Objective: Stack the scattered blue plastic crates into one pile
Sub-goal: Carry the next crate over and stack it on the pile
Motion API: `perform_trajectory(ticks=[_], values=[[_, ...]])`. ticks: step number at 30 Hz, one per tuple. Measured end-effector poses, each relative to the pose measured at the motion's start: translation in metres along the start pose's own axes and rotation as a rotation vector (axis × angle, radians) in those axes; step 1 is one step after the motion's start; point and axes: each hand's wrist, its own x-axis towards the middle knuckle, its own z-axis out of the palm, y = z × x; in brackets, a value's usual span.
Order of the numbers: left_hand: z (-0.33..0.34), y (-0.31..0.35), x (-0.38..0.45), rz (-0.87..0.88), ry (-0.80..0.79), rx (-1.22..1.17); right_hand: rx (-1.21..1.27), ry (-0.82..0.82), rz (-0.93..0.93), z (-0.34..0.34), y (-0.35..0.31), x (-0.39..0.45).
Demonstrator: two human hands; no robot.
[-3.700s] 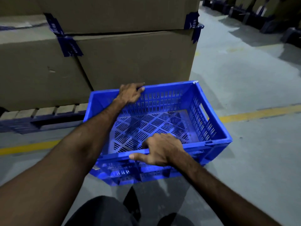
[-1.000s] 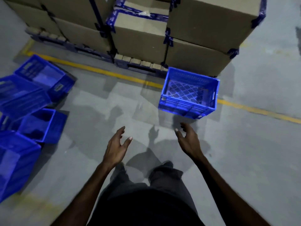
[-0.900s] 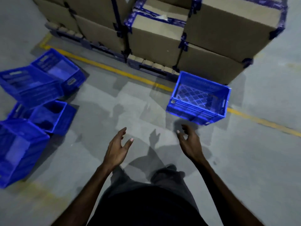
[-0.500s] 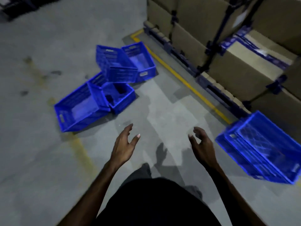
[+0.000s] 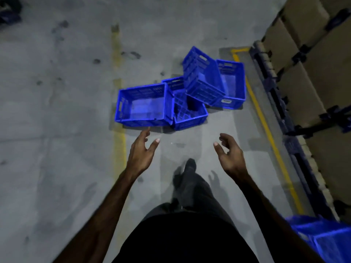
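Observation:
Several blue plastic crates lie jumbled on the concrete floor ahead. The nearest crate [image 5: 142, 105] sits upright on the left. A second crate [image 5: 188, 111] lies beside it, a tilted crate [image 5: 203, 80] leans over that one, and another upright crate [image 5: 231, 84] stands behind. One more blue crate [image 5: 326, 240] shows at the bottom right corner. My left hand [image 5: 141, 154] and my right hand [image 5: 230, 156] are both held out empty with relaxed fingers, short of the pile.
Stacked cardboard boxes [image 5: 313, 59] on dark blue pallets [image 5: 284, 114] line the right side, behind a yellow floor line [image 5: 266, 130]. A faded yellow line [image 5: 118, 141] runs down the floor at the left. My leg and shoe [image 5: 190, 168] step forward between my arms.
The view has swung left, away from the set-down crate, which now shows at the bottom right. The scattered crates are closer and centred ahead. Both hands stay empty and outstretched.

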Motion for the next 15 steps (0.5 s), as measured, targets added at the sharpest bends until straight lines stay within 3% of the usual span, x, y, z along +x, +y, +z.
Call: perform_trajectory(ticks=[15], values=[[-0.064, -0.007, 0.172, -0.31, 0.27, -0.054, -0.063, -0.323, -0.103, 0.119, -0.087, 0.256]])
